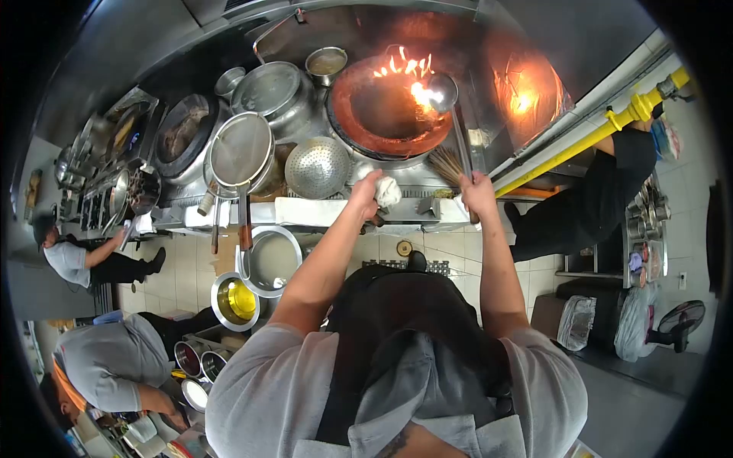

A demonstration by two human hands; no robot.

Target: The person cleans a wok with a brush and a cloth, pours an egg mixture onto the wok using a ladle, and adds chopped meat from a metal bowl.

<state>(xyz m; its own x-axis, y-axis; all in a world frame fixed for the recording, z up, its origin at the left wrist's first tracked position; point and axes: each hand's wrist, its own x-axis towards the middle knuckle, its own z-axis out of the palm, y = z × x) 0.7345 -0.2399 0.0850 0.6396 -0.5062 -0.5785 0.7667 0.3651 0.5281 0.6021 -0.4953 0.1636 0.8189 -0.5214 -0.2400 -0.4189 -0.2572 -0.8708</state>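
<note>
My left hand (366, 195) is closed on a bunched white cloth (388, 191) at the near side of the wok; whether a wok handle lies under the cloth is hidden. My right hand (479, 197) grips the long handle of a ladle (441, 93), whose bowl is over the right rim of the wok. Glowing orange, the wok (366, 85) sits on the burner with flames (408, 67) rising at its far right edge. Beside my right hand lies a bamboo brush (445, 163), its bristles toward the wok. Left of my left hand rests a perforated strainer (318, 168).
A mesh sieve (240, 149) and a lidded pot (271, 95) stand left of the wok. Below them are a large pot (273, 261) and a bowl of yellow oil (235, 299). A yellow pipe (569, 156) runs along the right. Other people (114, 362) work nearby.
</note>
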